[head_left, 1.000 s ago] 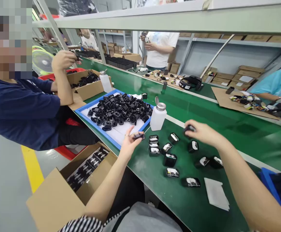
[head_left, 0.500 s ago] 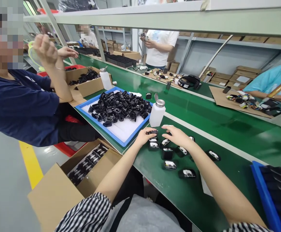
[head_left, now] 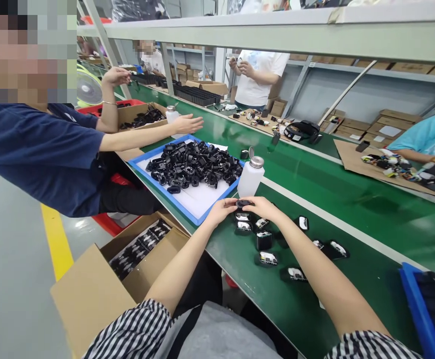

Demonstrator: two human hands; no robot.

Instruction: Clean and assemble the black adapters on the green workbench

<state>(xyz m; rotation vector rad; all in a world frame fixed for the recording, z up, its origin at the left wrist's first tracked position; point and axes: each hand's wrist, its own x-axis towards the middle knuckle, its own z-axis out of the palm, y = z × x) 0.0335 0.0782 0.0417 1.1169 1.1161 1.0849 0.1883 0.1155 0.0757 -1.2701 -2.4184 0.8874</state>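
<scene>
The small part is black, like the heap of parts on the blue-rimmed, white-floored tray. The conveyor belt is green with a white stripe. The bottle is white, capped silver. The sleeve is striped black and white. The cardboard box is brown, and a co-worker's shirt is navy.
</scene>
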